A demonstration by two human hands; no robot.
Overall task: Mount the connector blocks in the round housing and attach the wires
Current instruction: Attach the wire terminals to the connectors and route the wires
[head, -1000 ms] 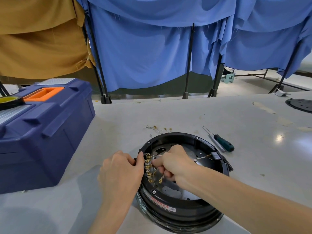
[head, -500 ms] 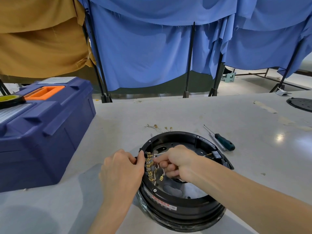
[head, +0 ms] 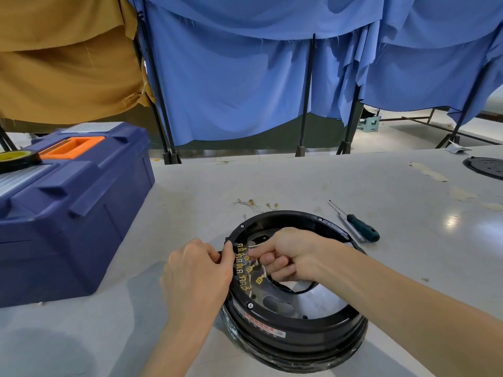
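Toolbox (head: 68, 213) first: dark blue with an orange handle, at the far left of the pale surface (head: 299, 180), with a yellow-and-black tape roll (head: 16, 159) lying on its lid. Moving inward, I see the left hand (head: 198, 270) at the left rim of the round housing (head: 294, 330). Its fingers (head: 212, 251) are curled and its thumb is pressed to the rim, pinching the black edge just where the connector blocks (head: 241, 265) sit. Those blocks show as a short row of brass tabs along the inside of the housing's left wall (I cannot count them cleanly from here). The housing is a black ring lying flat near the front edge of the surface, open side up, with a red label on its near wall. Beyond it, a few loose brass terminals (head: 255, 204) lie scattered on the surface. The right hand (head: 291, 254) reaches into the housing from the right, its fingers clenched round thin white wires (head: 253, 244) that lead toward the blocks. Several brass-tipped wire ends hang below its knuckles. Just beside the housing's right rim, a green-handled screwdriver (head: 359, 229) lies on the surface. At the far right, a black disc (head: 487, 165) is cut off by the frame edge.
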